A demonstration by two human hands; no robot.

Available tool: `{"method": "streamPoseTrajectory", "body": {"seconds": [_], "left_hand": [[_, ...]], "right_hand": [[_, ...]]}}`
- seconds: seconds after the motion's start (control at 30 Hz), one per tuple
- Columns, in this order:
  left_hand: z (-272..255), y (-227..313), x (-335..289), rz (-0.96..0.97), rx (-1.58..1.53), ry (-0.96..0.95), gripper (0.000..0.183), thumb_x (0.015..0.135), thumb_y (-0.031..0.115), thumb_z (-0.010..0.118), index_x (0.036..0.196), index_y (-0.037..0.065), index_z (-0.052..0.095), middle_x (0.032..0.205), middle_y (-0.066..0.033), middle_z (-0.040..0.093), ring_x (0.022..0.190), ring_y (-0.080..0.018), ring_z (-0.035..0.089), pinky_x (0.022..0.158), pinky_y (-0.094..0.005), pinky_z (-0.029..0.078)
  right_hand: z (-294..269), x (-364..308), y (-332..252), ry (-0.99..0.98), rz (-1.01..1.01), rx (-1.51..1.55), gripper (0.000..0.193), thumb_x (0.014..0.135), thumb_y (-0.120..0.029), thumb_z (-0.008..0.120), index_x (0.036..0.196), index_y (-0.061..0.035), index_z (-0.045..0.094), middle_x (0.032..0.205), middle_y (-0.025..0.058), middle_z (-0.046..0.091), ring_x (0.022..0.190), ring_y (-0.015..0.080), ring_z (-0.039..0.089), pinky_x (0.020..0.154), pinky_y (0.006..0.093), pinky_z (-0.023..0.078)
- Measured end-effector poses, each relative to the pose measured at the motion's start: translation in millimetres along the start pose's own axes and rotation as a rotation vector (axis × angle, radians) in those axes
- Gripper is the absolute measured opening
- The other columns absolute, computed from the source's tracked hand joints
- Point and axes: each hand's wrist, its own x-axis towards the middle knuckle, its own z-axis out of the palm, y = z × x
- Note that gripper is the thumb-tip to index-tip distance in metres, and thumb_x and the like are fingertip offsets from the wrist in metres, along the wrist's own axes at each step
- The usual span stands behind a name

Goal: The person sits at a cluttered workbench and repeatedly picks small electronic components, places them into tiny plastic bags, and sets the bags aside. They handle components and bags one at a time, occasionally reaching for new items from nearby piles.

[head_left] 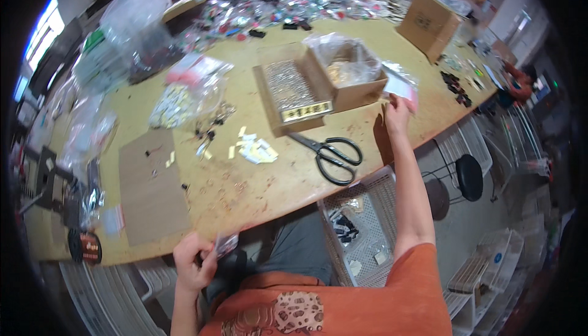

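Note:
My left hand [195, 261] is closed on a small transparent plastic bag [226, 244] at the table's front edge; what lies inside it is too small to tell. Out to the right, my right hand [398, 114] pinches a transparent zip bag [401, 85] with a reddish edge, beside a cardboard box [358, 94] lined with plastic. Left of that box is a tray [306, 112] full of small shiny metal pieces. Black-handled scissors [331, 155] lie part-open in front of it. Small pale yellow and white slips [257, 151] are scattered to their left.
A brown cardboard sheet [153, 183] lies at the left, near a black spool [84, 247]. Many bagged parts [257, 5] are heaped at the back. An upright cardboard box [427, 26] stands back right. Below the edge sit a plastic crate [392, 207] and a black stool [469, 177]. Another person [520, 85] is far right.

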Motion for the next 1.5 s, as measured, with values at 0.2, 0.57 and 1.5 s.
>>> {"method": "streamPoseTrajectory", "body": {"seconds": [0.2, 0.57, 1.5], "left_hand": [[13.7, 16.8, 16.5, 0.136, -0.052, -0.144, 0.012, 0.068, -0.003, 0.065, 0.070, 0.006, 0.057, 0.061, -0.0052, 0.053, 0.054, -0.0217, 0.051, 0.051, -0.0330, 0.040], [18.7, 10.7, -19.2, 0.110, -0.238, -0.135, 0.013, 0.070, 0.000, 0.065, 0.069, 0.005, 0.054, 0.061, -0.0065, 0.048, 0.058, -0.0242, 0.051, 0.051, -0.0346, 0.040], [-218.8, -159.8, -83.0, -0.350, 0.345, 0.932, 0.010, 0.090, 0.011, 0.064, 0.091, 0.001, 0.066, 0.083, -0.0016, 0.062, 0.075, -0.0079, 0.055, 0.070, -0.0249, 0.046]], "right_hand": [[-46.3, -202.8, -243.2, -1.039, -0.088, 0.509, 0.033, 0.080, -0.011, 0.074, 0.110, -0.0009, 0.064, 0.102, 0.0089, 0.067, 0.099, 0.0197, 0.064, 0.087, 0.0323, 0.050], [-51.5, -280.7, -268.3, -1.392, 0.383, 0.676, 0.008, 0.090, 0.002, 0.061, 0.090, 0.0049, 0.068, 0.084, 0.0082, 0.070, 0.075, 0.0108, 0.065, 0.070, 0.0248, 0.054], [-52.0, -95.2, -55.1, -0.092, -0.453, -0.378, 0.021, 0.092, -0.010, 0.058, 0.110, -0.0047, 0.066, 0.121, 0.0132, 0.060, 0.115, 0.0288, 0.055, 0.100, 0.0378, 0.042]]}}
